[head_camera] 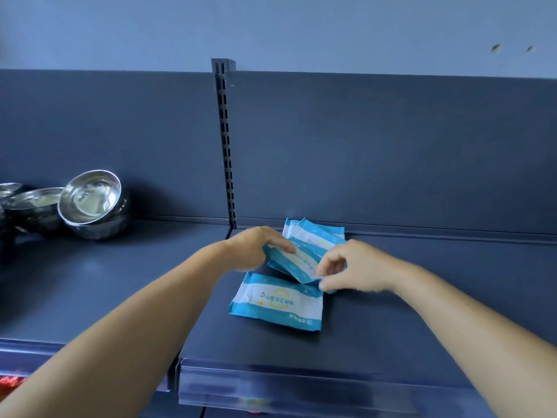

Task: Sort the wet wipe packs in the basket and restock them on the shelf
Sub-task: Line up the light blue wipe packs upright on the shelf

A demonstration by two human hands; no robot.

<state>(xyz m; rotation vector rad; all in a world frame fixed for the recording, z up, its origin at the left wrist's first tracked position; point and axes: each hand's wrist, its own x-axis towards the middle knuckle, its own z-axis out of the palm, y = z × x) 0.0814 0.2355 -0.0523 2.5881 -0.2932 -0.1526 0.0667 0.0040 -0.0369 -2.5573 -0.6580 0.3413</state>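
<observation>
Blue-and-white wet wipe packs lie on the dark grey shelf (391, 312). One pack (278, 301) lies flat nearest me. A middle pack (297, 260) is tilted above it, and both hands grip it: my left hand (256, 247) pinches its left end, my right hand (352, 267) its right corner. Behind them, two more packs (316, 235) rest overlapping against the shelf's back panel. The basket is out of view.
Stacked steel bowls (90, 203) stand on the neighbouring shelf section at the left. A slotted upright (226, 146) divides the two sections. A clear price rail (301, 384) runs along the shelf's front edge. Bare shelf surface stretches to the right of the packs.
</observation>
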